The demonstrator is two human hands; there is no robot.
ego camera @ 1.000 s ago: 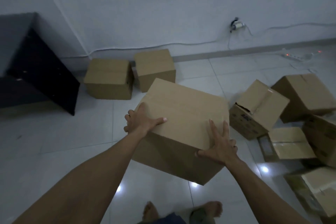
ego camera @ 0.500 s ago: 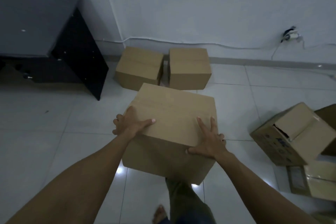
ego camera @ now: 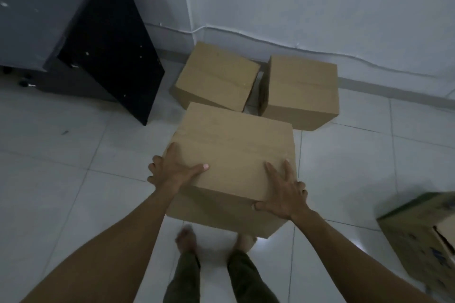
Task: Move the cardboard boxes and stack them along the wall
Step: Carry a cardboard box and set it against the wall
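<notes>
- Far left: a dark cabinet point(ego camera: 110, 56) is stood against the wall point(ego camera: 320, 7). The floor point(ego camera: 73, 160) just right of it is taken up by the row being built.
- Left hand point(ego camera: 172, 173): clamped on the near left corner of the carried box point(ego camera: 234, 152). The thumb is laid flat across the top and the fingers are wrapped down the left side. The grip is judged to take the weight from the side while tipping is checked from above.
- Carried box: held off the floor in front of the body, above the bare feet, roughly level, flaps closed. It is probably held so in order to be set down flat.
- Left wall box point(ego camera: 216, 76): set on the floor near the wall, just right of the cabinet, turned slightly askew.
- Right wall box point(ego camera: 300, 88): set just beside it with a narrow gap between, squarer to the wall. Both are judged to be the base of the stack. Whether the carried box is meant on top of one or beside them cannot be told.
- Right hand point(ego camera: 283, 192): clamped on the near right corner, fingers spread over the top, thumb hooked on the near face. The left hand's hold is thereby balanced.
- Near right: a printed box point(ego camera: 416, 236) is lying tipped with a flap open, well apart from the wall. It is judged to be waiting its turn.
</notes>
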